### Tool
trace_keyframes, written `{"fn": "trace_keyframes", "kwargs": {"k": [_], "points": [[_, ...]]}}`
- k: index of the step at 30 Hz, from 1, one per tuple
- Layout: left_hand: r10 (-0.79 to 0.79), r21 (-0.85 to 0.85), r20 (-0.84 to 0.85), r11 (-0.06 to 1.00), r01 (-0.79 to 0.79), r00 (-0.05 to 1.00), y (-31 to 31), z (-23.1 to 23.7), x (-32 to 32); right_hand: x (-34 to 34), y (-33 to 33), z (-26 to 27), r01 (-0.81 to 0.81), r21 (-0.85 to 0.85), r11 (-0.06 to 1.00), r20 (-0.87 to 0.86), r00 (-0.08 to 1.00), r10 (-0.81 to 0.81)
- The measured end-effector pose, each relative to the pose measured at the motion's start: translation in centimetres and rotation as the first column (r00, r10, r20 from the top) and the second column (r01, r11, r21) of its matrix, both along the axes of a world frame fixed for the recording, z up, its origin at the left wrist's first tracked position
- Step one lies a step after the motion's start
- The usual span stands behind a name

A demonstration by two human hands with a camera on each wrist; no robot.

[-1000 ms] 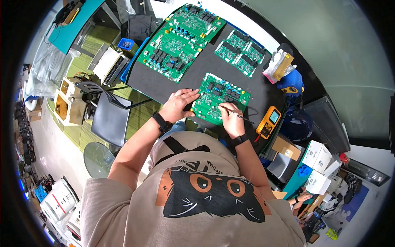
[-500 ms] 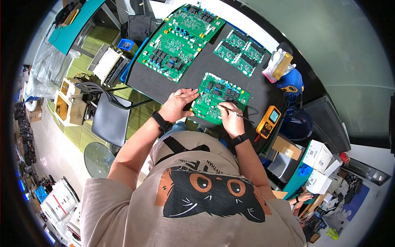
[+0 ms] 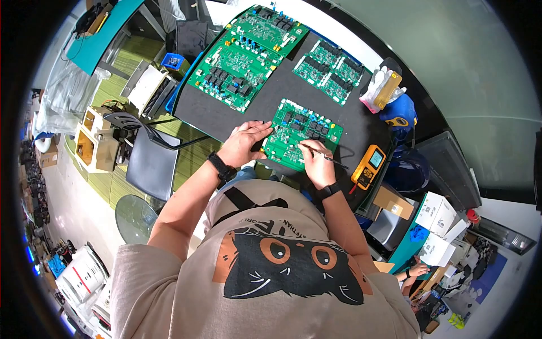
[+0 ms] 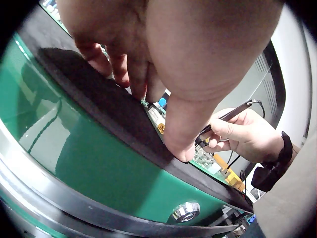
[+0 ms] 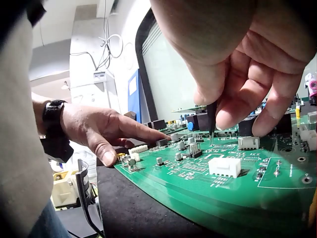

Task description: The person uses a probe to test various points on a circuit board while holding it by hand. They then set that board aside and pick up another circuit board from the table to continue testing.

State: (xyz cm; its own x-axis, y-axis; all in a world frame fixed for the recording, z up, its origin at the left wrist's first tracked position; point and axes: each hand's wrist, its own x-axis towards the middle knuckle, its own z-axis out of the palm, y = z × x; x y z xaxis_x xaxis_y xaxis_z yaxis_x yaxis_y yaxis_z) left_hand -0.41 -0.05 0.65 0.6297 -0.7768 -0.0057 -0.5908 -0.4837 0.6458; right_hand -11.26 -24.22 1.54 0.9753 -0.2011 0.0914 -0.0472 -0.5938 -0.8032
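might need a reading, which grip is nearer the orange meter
Right. The right grip, holding a thin dark tool, is left of the orange meter; the left grip is farther left, at the left edge of the green board.

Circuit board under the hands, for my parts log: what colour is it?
The board is green with white markings; the right wrist view shows best.

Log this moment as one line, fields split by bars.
left hand: touching green board at its edge | right hand: pinching dark slim tool, tip at the board | nearby: orange meter, right of board
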Motion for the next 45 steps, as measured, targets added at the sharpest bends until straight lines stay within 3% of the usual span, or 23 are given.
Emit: {"fn": "trace_keyframes", "kwargs": {"k": [17,20,23,29,33,39,45], "points": [[-0.002,0.009,-0.021,1.000,0.002,1.000,0.0,0.3,0.0,0.0,-0.5,1.0,-0.023,0.028,0.999,-0.017,1.000,0.023],[0.004,-0.002,-0.013,1.000,-0.004,1.000,0.0,0.2,0.0,0.2,-1.2,2.6,-0.049,0.111,0.993,-0.088,0.994,0.059],[-0.002,-0.001,-0.004,1.000,0.002,1.000,0.0,0.1,0.0,0.6,-2.4,2.8,-0.276,0.151,0.949,-0.082,0.953,0.290],[0.006,-0.013,-0.025,1.000,-0.007,1.000,0.0,0.2,0.0,3.0,-3.1,3.5,-0.488,0.159,0.858,-0.156,0.846,0.510],[0.010,-0.002,-0.021,1.000,-0.010,1.000,0.0,0.2,-0.1,5.0,-3.6,3.3,-0.581,0.161,0.798,-0.252,0.757,0.603],[0.023,-0.016,-0.033,1.000,-0.024,0.999,0.0,-0.2,-0.1,6.4,-3.4,2.6,-0.689,0.123,0.714,-0.254,0.673,0.694],[0.039,-0.009,-0.025,0.999,-0.039,0.999,0.0,-0.4,-0.4,7.3,-3.8,2.2,-0.716,0.160,0.679,-0.308,0.618,0.724]]}}
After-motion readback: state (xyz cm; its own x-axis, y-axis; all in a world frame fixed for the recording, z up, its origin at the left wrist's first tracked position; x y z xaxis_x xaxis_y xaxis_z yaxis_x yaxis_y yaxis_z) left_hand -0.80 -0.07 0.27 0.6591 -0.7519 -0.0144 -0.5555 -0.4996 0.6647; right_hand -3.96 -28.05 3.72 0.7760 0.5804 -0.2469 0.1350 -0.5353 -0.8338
